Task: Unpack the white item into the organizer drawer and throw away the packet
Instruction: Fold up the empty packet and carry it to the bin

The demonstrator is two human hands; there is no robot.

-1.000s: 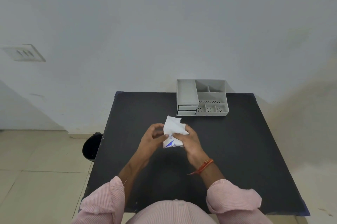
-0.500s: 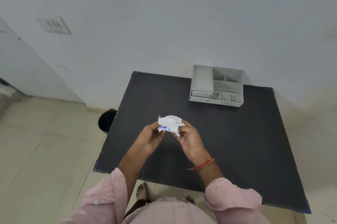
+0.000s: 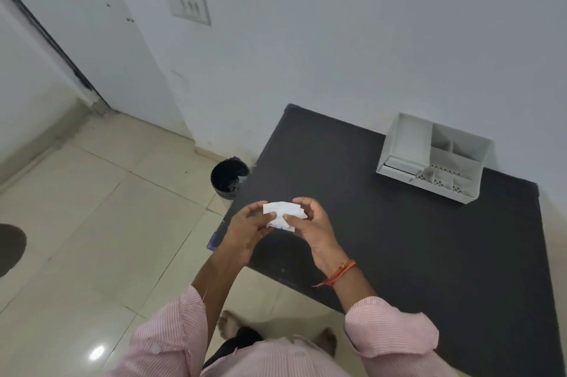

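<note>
A crumpled white packet (image 3: 283, 213) with a bit of blue print is held between both hands above the left edge of the black table (image 3: 414, 238). My left hand (image 3: 247, 229) pinches its left side and my right hand (image 3: 310, 223) pinches its right side. The grey organizer (image 3: 432, 159) stands at the table's far right corner by the wall, with a small drawer at its lower left and several open compartments. Whether the white item is still inside the packet cannot be told.
A black bin (image 3: 229, 175) stands on the tiled floor just beyond the table's left edge, near the wall. A door (image 3: 76, 39) and a switch plate (image 3: 188, 5) are at the upper left. My bare feet show below, on the floor.
The view has swung left and down, bringing the bin, floor and door into sight. My hands have shifted with the packet from the table's middle toward its left edge, crumpling it flatter.
</note>
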